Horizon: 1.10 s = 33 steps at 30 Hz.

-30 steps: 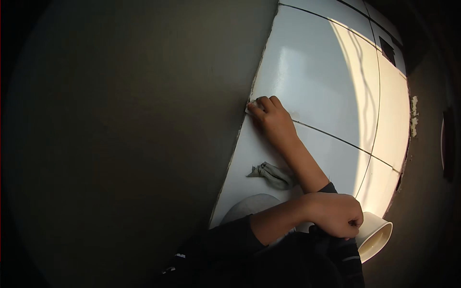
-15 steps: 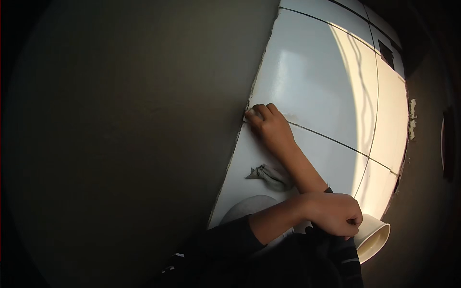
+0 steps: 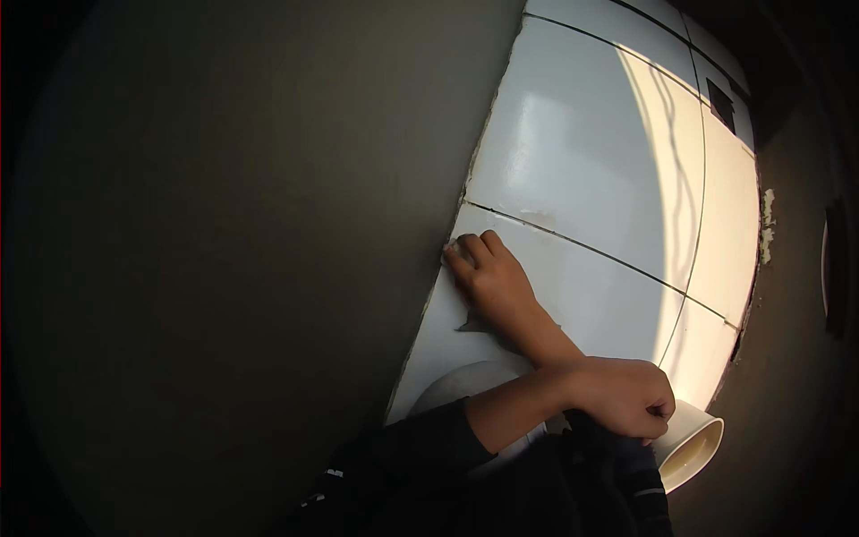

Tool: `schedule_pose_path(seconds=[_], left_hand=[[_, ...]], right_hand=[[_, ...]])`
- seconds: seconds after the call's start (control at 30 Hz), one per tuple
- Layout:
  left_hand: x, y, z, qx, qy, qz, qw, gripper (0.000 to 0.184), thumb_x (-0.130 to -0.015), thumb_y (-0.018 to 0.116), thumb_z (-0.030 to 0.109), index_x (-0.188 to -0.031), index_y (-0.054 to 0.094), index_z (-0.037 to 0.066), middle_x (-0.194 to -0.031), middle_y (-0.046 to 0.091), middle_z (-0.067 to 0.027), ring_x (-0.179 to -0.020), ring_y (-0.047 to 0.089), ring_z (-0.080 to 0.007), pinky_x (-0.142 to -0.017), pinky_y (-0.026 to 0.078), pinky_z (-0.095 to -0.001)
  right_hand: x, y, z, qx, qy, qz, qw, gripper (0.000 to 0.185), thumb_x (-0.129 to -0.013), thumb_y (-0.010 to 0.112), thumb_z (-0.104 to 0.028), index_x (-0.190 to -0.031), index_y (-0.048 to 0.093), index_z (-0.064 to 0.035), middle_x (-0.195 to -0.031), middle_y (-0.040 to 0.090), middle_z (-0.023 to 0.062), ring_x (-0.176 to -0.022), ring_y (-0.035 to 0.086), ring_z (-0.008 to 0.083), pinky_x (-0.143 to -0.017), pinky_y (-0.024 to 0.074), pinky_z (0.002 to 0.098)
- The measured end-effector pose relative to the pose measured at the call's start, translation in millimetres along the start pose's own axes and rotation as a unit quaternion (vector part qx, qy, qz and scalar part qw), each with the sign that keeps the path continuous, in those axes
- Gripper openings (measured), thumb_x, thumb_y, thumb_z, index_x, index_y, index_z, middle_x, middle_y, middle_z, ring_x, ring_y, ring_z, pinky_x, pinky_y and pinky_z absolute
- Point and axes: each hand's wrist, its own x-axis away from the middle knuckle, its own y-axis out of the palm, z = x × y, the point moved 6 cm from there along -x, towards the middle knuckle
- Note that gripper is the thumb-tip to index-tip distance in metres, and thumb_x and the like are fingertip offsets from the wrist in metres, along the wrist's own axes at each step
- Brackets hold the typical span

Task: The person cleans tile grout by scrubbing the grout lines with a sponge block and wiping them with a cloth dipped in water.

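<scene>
A dark wall [image 3: 250, 251] fills the left, ending at the rough left edge of the white tiles [image 3: 591, 134]. Low down, a dark sleeve [image 3: 416, 443] carries small white marks [image 3: 335, 473], too small and skewed to read. From it the left forearm runs rightward over the other arm. Against the left edge of the tiles, the right hand [image 3: 490, 273] reaches up and leftward, back uppermost, its fingers bent and bunched with the tips pointing down at the edge; they seem to pinch a small pale wad [image 3: 460, 238], though the fingers hide most of it. The hand lies just below the left end of a dark tile joint. Nearer the body, a corner of grey cloth [image 3: 472, 325] sticks out from behind the right forearm, and a pale round object [image 3: 470, 382] lies partly under the left forearm. Farther right, the left hand [image 3: 622, 398] is folded into a loose fist, wrist bent, over the right arm. Just beside it, near the lower right corner of the tiles, a cream tub [image 3: 687, 425] shows its open rim. A dark patch [image 3: 719, 103] marks the tiles' upper right.
</scene>
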Motion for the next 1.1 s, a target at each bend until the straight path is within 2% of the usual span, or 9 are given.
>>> schedule_pose_path(seconds=[0.1, 0.17, 0.23, 0.33, 0.47, 0.67, 0.9, 1.03, 1.1], left_hand=[[0, 0, -2, 0.014, -0.002, 0.006, 1.000, 0.023, -0.081, 0.051, 0.016, -0.073, 0.062, -0.002, -0.066, 0.064, -0.0091, -0.058, 0.060, -0.0183, -0.056, 0.045, -0.0314], [1, 2, 1, 0.017, 0.014, 0.000, 1.000, 0.023, -0.082, 0.051, 0.017, -0.073, 0.062, -0.002, -0.066, 0.064, -0.0095, -0.057, 0.059, -0.0186, -0.056, 0.045, -0.0316], [0, 3, -3, 0.016, 0.007, 0.001, 1.000, 0.024, -0.082, 0.051, 0.016, -0.073, 0.062, -0.003, -0.066, 0.064, -0.0097, -0.057, 0.059, -0.0187, -0.056, 0.045, -0.0316], [-2, 1, -1, 0.007, 0.007, 0.003, 1.000, 0.024, -0.082, 0.051, 0.016, -0.072, 0.062, -0.003, -0.066, 0.064, -0.0103, -0.057, 0.060, -0.0186, -0.056, 0.045, -0.0317], [0, 4, -1, 0.023, 0.011, 0.004, 1.000, 0.025, -0.082, 0.051, 0.017, -0.071, 0.061, -0.003, -0.067, 0.065, -0.0109, -0.057, 0.060, -0.0185, -0.056, 0.045, -0.0324], [-1, -1, 1, 0.007, 0.011, 0.010, 1.000, 0.025, -0.082, 0.051, 0.017, -0.072, 0.060, -0.004, -0.065, 0.063, -0.0112, -0.056, 0.059, -0.0188, -0.054, 0.044, -0.0328], [0, 2, 2, 0.015, 0.012, 0.005, 1.000, 0.024, -0.082, 0.051, 0.017, -0.071, 0.060, -0.004, -0.065, 0.063, -0.0118, -0.055, 0.058, -0.0190, -0.054, 0.043, -0.0330], [-1, 2, 3, 0.014, 0.033, 0.018, 0.999, 0.024, -0.082, 0.051, 0.016, -0.071, 0.061, -0.003, -0.063, 0.063, -0.0105, -0.054, 0.058, -0.0187, -0.054, 0.044, -0.0322], [0, 0, 5, 0.020, 0.034, 0.023, 0.999, 0.025, -0.082, 0.051, 0.016, -0.071, 0.061, -0.003, -0.063, 0.063, -0.0102, -0.054, 0.057, -0.0186, -0.054, 0.044, -0.0321]], right_hand=[[-5, -2, 11, 0.010, 0.009, -0.006, 1.000, 0.037, -0.067, 0.059, -0.002, -0.105, 0.065, -0.0042, -0.101, 0.057, 0.0119, -0.089, 0.052, 0.0255, -0.076, 0.0501, 0.0312], [-19, -4, 24, 0.005, 0.040, 0.035, 0.999, 0.032, -0.069, 0.059, -0.005, -0.100, 0.065, -0.0019, -0.093, 0.057, 0.0110, -0.086, 0.052, 0.0243, -0.068, 0.0494, 0.0336], [-10, 0, 11, 0.035, 0.022, 0.045, 0.998, 0.030, -0.069, 0.059, -0.004, -0.099, 0.066, -0.0019, -0.091, 0.057, 0.0110, -0.086, 0.052, 0.0245, -0.070, 0.0490, 0.0326], [5, 0, -8, -0.008, -0.017, 0.027, 0.999, 0.028, -0.068, 0.060, -0.003, -0.095, 0.067, -0.0027, -0.093, 0.057, 0.0116, -0.085, 0.052, 0.0252, -0.073, 0.0486, 0.0313], [-18, -5, 29, -0.022, 0.063, 0.044, 0.997, 0.029, -0.068, 0.062, -0.004, -0.096, 0.066, -0.0033, -0.092, 0.056, 0.0113, -0.084, 0.051, 0.0259, -0.072, 0.0486, 0.0330], [6, -5, 10, -0.003, 0.010, 0.045, 0.999, 0.031, -0.067, 0.062, -0.003, -0.097, 0.066, -0.0018, -0.089, 0.057, 0.0116, -0.080, 0.052, 0.0256, -0.073, 0.0487, 0.0315], [-32, -3, 46, 0.015, 0.105, 0.072, 0.992, 0.028, -0.068, 0.064, -0.005, -0.095, 0.065, -0.0024, -0.093, 0.057, 0.0122, -0.084, 0.052, 0.0261, -0.072, 0.0487, 0.0342], [-9, -15, 48, 0.034, 0.073, 0.060, 0.995, 0.031, -0.067, 0.065, -0.006, -0.097, 0.065, -0.0020, -0.095, 0.057, 0.0130, -0.085, 0.052, 0.0264, -0.073, 0.0489, 0.0344], [2, -25, 55, 0.028, 0.095, 0.047, 0.994, 0.033, -0.067, 0.065, -0.004, -0.099, 0.065, -0.0017, -0.098, 0.057, 0.0141, -0.086, 0.052, 0.0269, -0.075, 0.0490, 0.0339]])
